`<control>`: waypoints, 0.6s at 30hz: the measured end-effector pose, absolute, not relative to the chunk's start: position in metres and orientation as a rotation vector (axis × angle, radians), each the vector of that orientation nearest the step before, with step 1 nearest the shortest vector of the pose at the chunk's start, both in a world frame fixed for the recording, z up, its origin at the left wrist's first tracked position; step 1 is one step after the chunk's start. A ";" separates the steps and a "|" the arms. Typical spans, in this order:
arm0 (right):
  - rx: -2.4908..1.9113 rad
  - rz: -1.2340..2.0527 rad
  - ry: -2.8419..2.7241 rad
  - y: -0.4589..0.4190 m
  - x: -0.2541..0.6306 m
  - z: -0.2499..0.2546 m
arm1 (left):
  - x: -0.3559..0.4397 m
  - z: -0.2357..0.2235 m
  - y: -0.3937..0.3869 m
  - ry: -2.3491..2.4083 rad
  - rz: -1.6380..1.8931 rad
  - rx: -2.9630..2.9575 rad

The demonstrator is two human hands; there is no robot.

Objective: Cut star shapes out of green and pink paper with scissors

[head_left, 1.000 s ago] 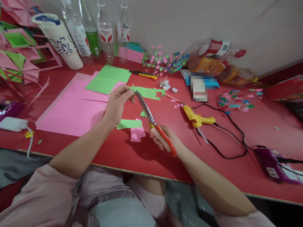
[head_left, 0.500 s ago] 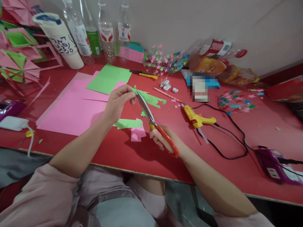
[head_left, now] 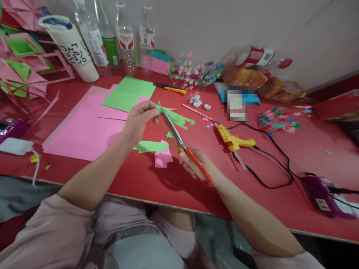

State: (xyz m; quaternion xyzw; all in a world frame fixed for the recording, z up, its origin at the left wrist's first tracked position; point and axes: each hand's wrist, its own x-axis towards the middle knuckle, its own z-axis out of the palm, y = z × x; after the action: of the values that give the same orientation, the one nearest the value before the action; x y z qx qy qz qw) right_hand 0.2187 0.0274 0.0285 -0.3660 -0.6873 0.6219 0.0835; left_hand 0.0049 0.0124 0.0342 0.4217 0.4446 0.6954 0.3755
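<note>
My left hand (head_left: 143, 119) pinches the left end of a green paper strip (head_left: 179, 118), which has drawn outlines and a star-shaped notch at its far right end. In my right hand (head_left: 193, 162) is a pair of scissors (head_left: 173, 129) with red and yellow handles. Their blades point up and left, with the tips at the paper close to my left fingertips. Below the strip lie small green star cutouts (head_left: 169, 135), another green strip (head_left: 153, 146) and pink paper pieces (head_left: 163, 159).
Pink sheets (head_left: 81, 130) and a green sheet (head_left: 129, 93) lie left. A yellow glue gun (head_left: 232, 139) with a black cord rests right, near a pencil (head_left: 198, 111). A utility knife (head_left: 171, 88), bottles (head_left: 126, 45), a white tumbler (head_left: 74, 48) and bagged paper stars (head_left: 190, 71) stand or lie behind.
The free right end of the green strip has shifted slightly down and left. Both hands and the scissors stay nearly in place.
</note>
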 end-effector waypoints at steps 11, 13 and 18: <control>-1.086 1.875 -2.013 0.027 0.217 0.030 | 0.009 0.036 0.011 1.081 1.798 1.041; -1.092 1.886 -1.997 0.027 0.217 0.030 | 0.009 0.035 0.011 1.096 1.809 1.054; -1.104 1.912 -1.991 0.027 0.217 0.029 | 0.008 0.036 0.011 1.172 1.813 1.102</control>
State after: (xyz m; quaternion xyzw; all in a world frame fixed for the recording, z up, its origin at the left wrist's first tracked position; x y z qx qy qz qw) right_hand 0.2165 0.0270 0.0291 -0.3701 -0.6674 0.6407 0.0843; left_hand 0.0078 0.0111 0.0355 0.4256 0.4526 0.7004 0.3515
